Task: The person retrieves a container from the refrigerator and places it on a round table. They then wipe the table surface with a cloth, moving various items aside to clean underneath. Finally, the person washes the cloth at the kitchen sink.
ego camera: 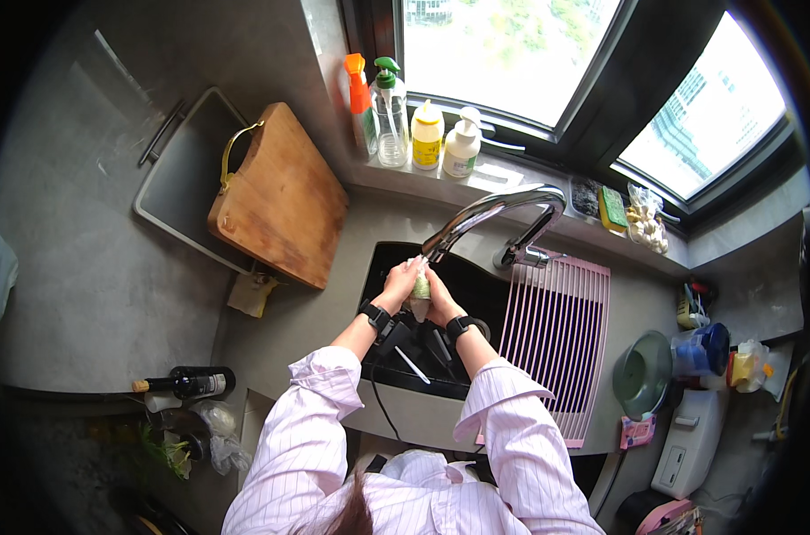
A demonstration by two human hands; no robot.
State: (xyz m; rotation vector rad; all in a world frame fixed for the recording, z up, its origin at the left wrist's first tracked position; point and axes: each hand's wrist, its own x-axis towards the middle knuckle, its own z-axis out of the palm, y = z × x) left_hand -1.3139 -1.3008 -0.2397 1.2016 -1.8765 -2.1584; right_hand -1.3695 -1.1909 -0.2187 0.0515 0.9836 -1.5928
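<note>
Over the black sink (pixel 478 284), my left hand (pixel 396 286) and my right hand (pixel 443 301) are both closed around a small pale green and white object (pixel 420 289). Its exact kind is unclear, since my fingers cover much of it. The spout of the chrome faucet (pixel 495 202) ends just above my fingertips. Water seems to run over the object, though the glare makes this hard to see. A white-handled utensil (pixel 411 365) lies lower in the sink, beside dark items that I cannot make out.
A pink roll-up drying rack (pixel 558 348) covers the sink's right side. Left stands a wooden cutting board (pixel 281 197) against a grey bin (pixel 184 174). Several bottles, including a pump bottle (pixel 462 144), line the windowsill. A green bowl (pixel 640 374) and wine bottle (pixel 201 383) flank me.
</note>
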